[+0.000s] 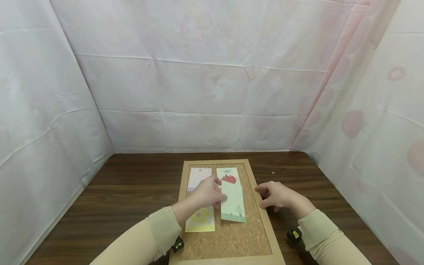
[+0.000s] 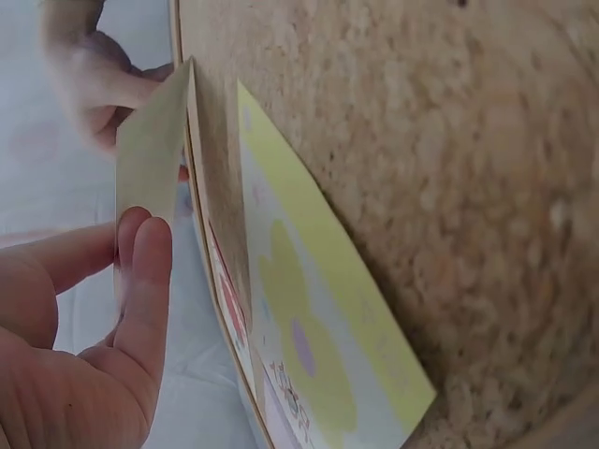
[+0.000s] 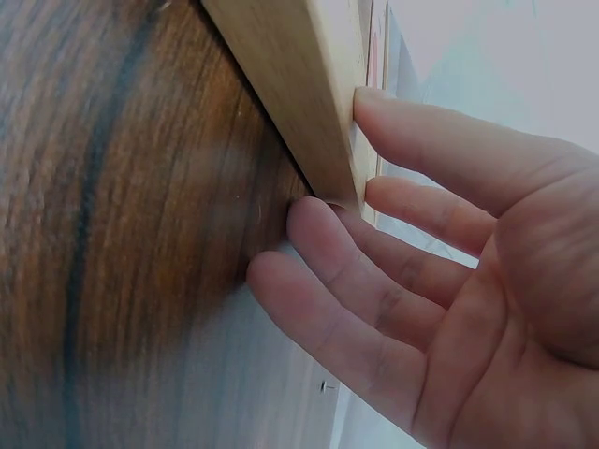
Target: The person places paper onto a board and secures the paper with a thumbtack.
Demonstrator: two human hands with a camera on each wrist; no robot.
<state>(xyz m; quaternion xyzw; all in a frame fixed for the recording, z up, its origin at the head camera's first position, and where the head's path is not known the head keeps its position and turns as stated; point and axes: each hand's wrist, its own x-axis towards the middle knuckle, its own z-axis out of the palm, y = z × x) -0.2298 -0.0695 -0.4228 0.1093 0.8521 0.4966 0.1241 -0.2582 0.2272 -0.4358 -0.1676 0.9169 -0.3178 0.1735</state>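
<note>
My left hand (image 1: 208,192) pinches a pale green note card (image 1: 233,202) with a darker green lower band, between thumb and fingers. In the left wrist view this card (image 2: 150,154) stands off the cork at a tilt. It overlaps a card with a red apple and "LUCKY DAY" lettering (image 1: 228,172) on the wood-framed corkboard (image 1: 232,244). Beneath my left forearm lies a yellow flower card (image 1: 200,222). My right hand (image 1: 279,196) is at the board's right edge. Its thumb and index fingertips rest on the wooden frame (image 3: 309,84), other fingers extended loosely beside it.
A white card with a purple band (image 1: 197,179) sits at the board's upper left. The board lies on a dark wood table (image 1: 132,191). A tiny pin-like object (image 1: 273,172) lies right of the board. Pale printed sheets (image 1: 198,92) surround the table.
</note>
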